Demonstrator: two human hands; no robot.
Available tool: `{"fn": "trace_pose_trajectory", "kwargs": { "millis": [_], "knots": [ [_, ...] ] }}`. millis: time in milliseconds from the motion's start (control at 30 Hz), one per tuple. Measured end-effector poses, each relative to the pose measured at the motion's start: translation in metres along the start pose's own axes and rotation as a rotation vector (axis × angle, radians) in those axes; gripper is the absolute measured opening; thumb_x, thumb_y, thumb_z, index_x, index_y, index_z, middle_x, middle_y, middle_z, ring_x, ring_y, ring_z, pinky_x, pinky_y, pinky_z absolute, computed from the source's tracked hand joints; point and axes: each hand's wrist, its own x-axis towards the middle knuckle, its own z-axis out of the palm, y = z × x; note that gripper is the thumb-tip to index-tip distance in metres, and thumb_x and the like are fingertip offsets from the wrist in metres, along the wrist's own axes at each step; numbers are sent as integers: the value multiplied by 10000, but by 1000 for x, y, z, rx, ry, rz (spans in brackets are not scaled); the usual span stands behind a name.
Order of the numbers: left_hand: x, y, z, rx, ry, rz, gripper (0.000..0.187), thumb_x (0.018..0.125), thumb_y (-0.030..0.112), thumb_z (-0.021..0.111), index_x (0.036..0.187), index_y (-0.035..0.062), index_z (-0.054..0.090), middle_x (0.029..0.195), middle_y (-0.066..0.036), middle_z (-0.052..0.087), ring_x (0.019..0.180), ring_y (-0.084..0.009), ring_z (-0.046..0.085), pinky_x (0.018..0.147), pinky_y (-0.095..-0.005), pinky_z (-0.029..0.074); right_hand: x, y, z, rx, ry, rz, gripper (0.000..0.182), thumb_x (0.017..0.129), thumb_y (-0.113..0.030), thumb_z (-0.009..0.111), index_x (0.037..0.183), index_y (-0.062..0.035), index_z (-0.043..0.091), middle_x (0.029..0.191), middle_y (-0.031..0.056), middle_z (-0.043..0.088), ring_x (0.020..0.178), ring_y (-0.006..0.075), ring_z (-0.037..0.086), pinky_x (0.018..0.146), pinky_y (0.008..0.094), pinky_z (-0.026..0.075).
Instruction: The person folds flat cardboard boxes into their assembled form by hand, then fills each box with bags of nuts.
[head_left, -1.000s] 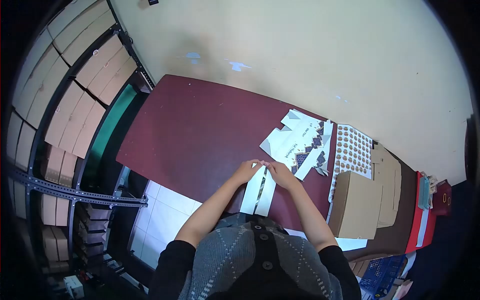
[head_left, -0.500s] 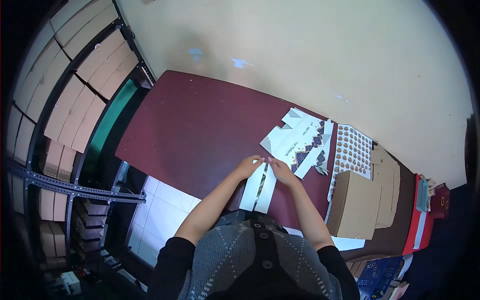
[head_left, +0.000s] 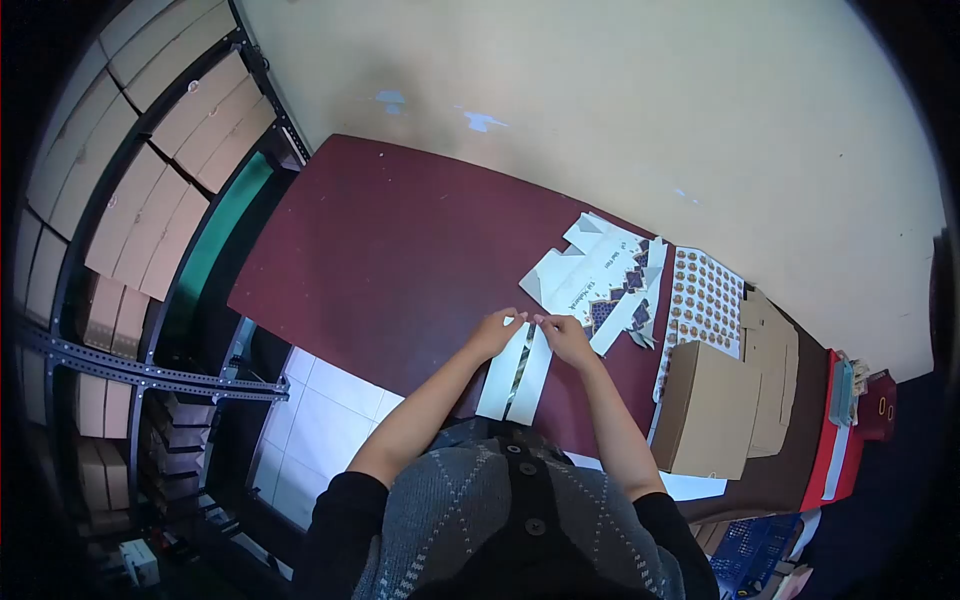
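A white folded card piece [head_left: 497,385] lies at the table's near edge, its two long panels folded inward with a dark patterned strip showing in the gap. My left hand [head_left: 496,333] grips its far end on the left, fingers bent and closed. On the right of the same end, my right hand [head_left: 567,339] pinches the card, its fingertips close to the left hand's. Just beyond the hands lie printed white box blanks [head_left: 590,280] with dark blue patterns and lettering, loosely overlapping.
A sheet of round stickers [head_left: 705,300] lies right of the blanks on the maroon table [head_left: 400,230]. Beside it stands a brown cardboard box [head_left: 710,410]. A red container [head_left: 838,450] sits at the far right. Shelves of boxes [head_left: 140,220] rise on the left; a wall backs the table.
Both hands stay at the far end of the card with almost no movement. The whole view has shifted very slightly.
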Motion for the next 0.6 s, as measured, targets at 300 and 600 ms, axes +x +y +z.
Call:
{"fn": "trace_pose_trajectory", "kwargs": {
  "millis": [300, 600],
  "knots": [
    [-7, 16, -6, 1, -19, -65, 439, 888, 473, 487, 888, 63, 642, 739, -168, 630, 722, -320, 613, 656, -407, 441, 1, 8, -3, 426, -119, 65, 148, 947, -211, 530, 990, -72, 503, 842, 9, 598, 765, 76, 512, 716, 225, 400],
    [-8, 12, 0, 11, 82, -21, 425, 875, 441, 524, 867, 38, 658, 711, -204, 610, 675, -351, 600, 627, -421, 433, 2, -3, -8, -94, -122, -60, 161, 950, -203, 501, 1035, -67, 512, 872, 54, 652, 770, 127, 579, 776, 289, 413]
  ]
}}
